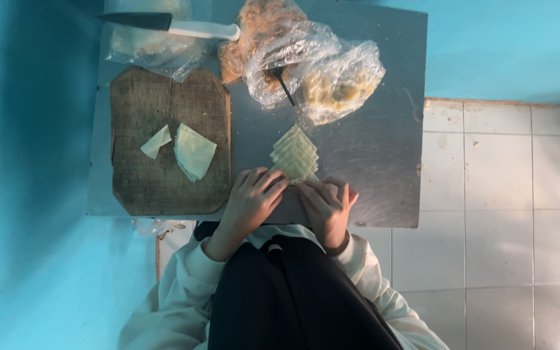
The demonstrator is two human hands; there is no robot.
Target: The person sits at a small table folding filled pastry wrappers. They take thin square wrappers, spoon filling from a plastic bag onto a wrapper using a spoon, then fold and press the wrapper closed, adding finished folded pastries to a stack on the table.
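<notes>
My left hand (249, 198) and my right hand (325, 204) meet fingertip to fingertip at the near edge of a grey metal table (371, 155). Together they pinch a pale dough wrapper (293, 178), mostly hidden under the fingers. Just beyond the fingertips lies an overlapping row of folded pale wrappers (296, 152). To the left sits a worn wooden cutting board (150, 181) with a small stack of flat wrappers (194, 150) and one loose piece (155, 142) on it.
A black-bladed knife with a white handle (176, 26) lies at the table's far edge over a plastic bag. Crumpled clear bags of food (332, 78) sit at the back, a dark utensil handle (284, 84) sticking out. Blue wall stands left, pale floor tiles (500, 214) right.
</notes>
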